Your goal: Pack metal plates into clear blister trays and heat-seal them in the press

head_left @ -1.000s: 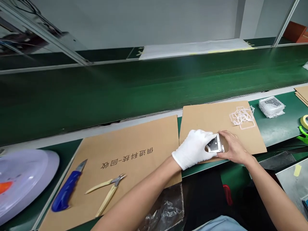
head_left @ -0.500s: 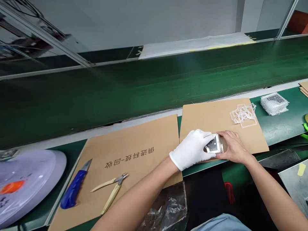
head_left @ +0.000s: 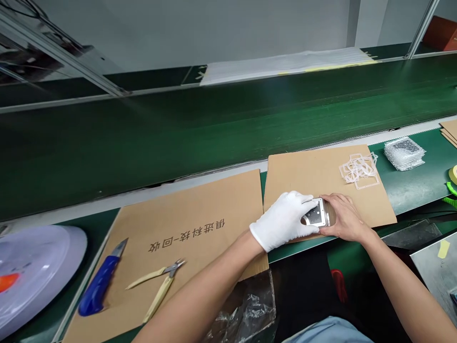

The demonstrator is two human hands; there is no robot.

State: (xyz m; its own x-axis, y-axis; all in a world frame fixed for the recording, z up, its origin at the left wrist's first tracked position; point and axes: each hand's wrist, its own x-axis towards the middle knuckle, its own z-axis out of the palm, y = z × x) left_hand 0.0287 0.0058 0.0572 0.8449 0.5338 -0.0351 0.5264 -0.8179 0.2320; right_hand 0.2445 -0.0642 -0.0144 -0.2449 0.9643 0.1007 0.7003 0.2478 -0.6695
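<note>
Over the right cardboard (head_left: 303, 176), a small panel (head_left: 316, 214) is being clamped between left hand (head_left: 287, 220) and right hand (head_left: 343, 216); slipping is perhaps being risked by uneven pressure.

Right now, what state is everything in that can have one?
Framed part: held between both hands
Left hand: gloved, gripping one end
Right hand: bare, gripping the other end
Pliers: handles spread apart
Knife: lying down, blade exposed
White frames: tangled in a heap
Bubble-wrapped pieces: stacked
Clear plastic: crumpled
</note>
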